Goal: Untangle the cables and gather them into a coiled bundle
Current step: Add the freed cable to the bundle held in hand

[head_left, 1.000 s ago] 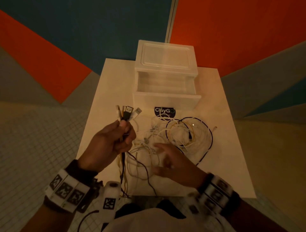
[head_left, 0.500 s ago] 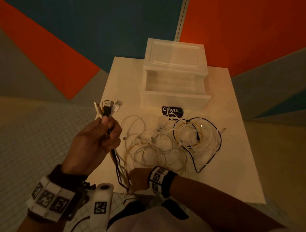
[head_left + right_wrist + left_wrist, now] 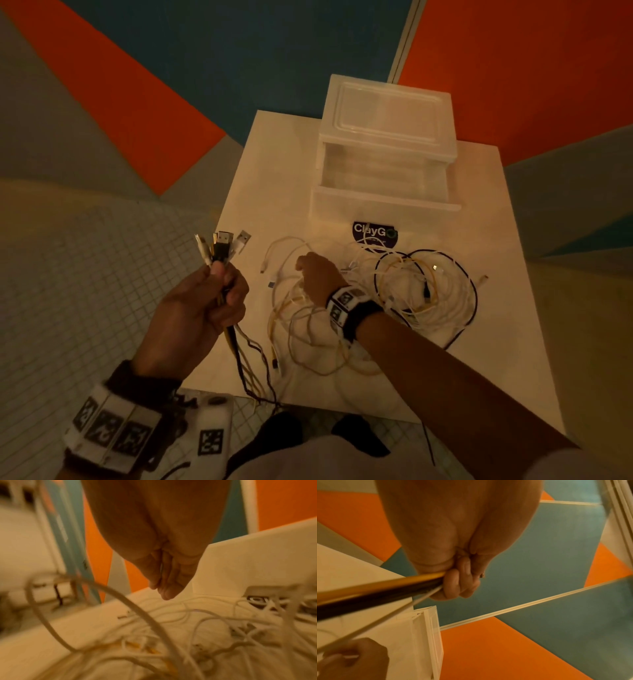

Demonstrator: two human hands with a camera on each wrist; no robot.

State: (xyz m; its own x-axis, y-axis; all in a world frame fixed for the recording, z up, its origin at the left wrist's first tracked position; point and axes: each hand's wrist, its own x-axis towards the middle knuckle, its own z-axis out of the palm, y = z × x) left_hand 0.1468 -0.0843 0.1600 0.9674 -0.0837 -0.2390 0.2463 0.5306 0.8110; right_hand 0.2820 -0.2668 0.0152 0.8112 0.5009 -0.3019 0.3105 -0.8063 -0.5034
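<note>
Right hand (image 3: 318, 277) moved up onto tangled cables (image 3: 404, 291), fingers relaxed; left hand (image 3: 202, 308) grips plug ends.

The right wrist view is motion-blurred; the cable tangle (image 3: 171, 635) smears together. The right hand (image 3: 320, 277) hides its fingers overhead.

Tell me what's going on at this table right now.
A person is sorting tangled cables. Their left hand grips a bunch of cable ends, with the USB plugs sticking up above the fist and the cords trailing down off the white table. Their right hand reaches into the loose tangle of white, yellow and black cables lying on the table; whether it grips one cannot be told. An open clear plastic drawer box stands behind the pile.
</note>
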